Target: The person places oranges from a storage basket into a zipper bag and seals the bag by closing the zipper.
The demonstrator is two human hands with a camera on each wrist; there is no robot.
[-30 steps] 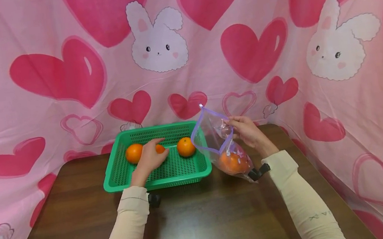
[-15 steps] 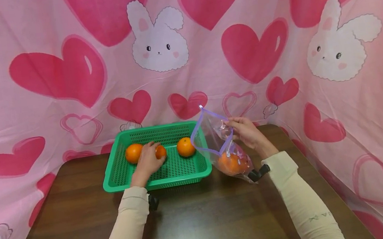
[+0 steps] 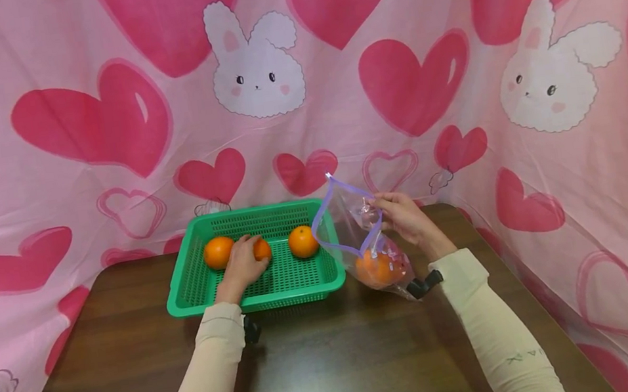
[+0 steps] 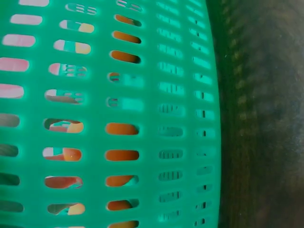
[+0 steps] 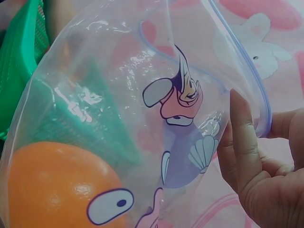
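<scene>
My left hand (image 3: 244,263) reaches into a green plastic basket (image 3: 183,286), its fingers and thumb curled round an orange (image 3: 262,250). One orange (image 3: 219,253) lies to the left of that hand, and another orange (image 3: 303,242) to the right. The left wrist view is filled by the basket's slotted wall (image 4: 147,142), which hides most of the hand. My right hand (image 3: 406,218) pinches the purple-edged rim of a clear zip bag (image 3: 347,218), whose mouth gapes toward the basket. Inside the bag's bottom sits an orange (image 5: 57,185), seen through the printed plastic.
Everything stands on a dark brown wooden table (image 3: 324,367). A pink curtain (image 3: 340,120) with hearts and rabbits hangs close behind and to the right. The bag is right beside the basket's right wall.
The left hand has come down onto the middle orange, and its spread fingers have closed round it. The right hand and the bag have stayed nearly in place.
</scene>
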